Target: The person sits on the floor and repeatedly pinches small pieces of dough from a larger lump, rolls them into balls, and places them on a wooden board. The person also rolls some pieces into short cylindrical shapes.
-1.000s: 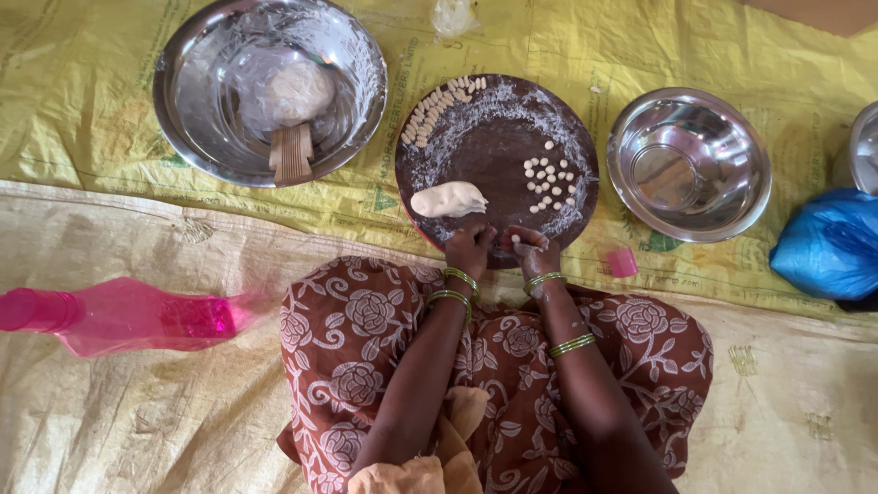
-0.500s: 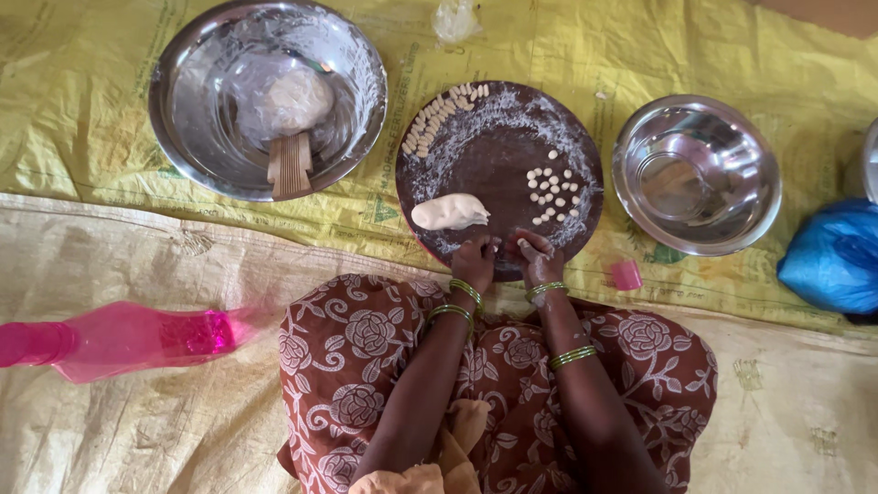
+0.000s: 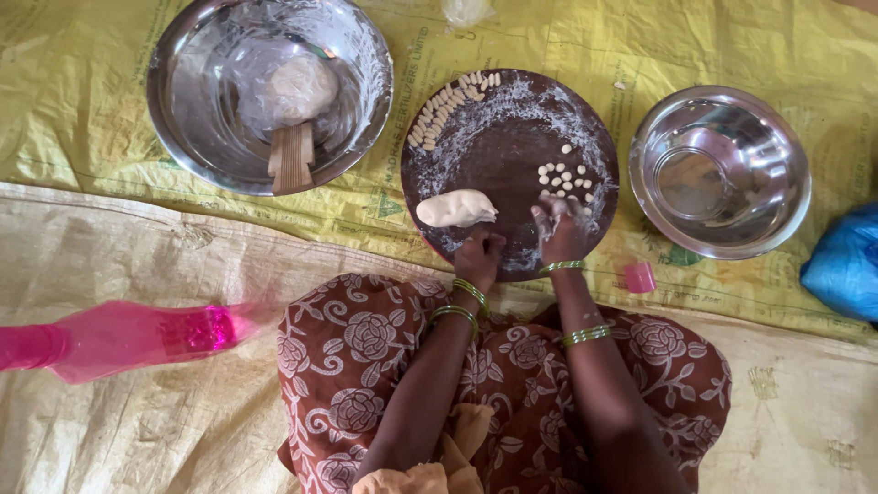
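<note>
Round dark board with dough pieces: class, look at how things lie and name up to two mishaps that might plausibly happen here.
1. The small dough pieces sit close to the right hand on the round board; a sweep of that hand could squash or scatter them.
2. The dough lump lies near the board's edge beside the left hand; a nudge might roll it onto the yellow sheet.

Dark brown round board [image 3: 494, 155] dusted white, pale cream dough lump [image 3: 455, 209] and small cream pieces [image 3: 567, 176]; shiny silver bowls [image 3: 210, 137] [image 3: 721, 174]; yellow sheet [image 3: 640, 46]; beige mat [image 3: 137, 421]; pink bottle [image 3: 110, 340]; blue bag [image 3: 846, 265]; brown dress [image 3: 366, 338] with cream roses; green bangles [image 3: 562, 266]
</note>
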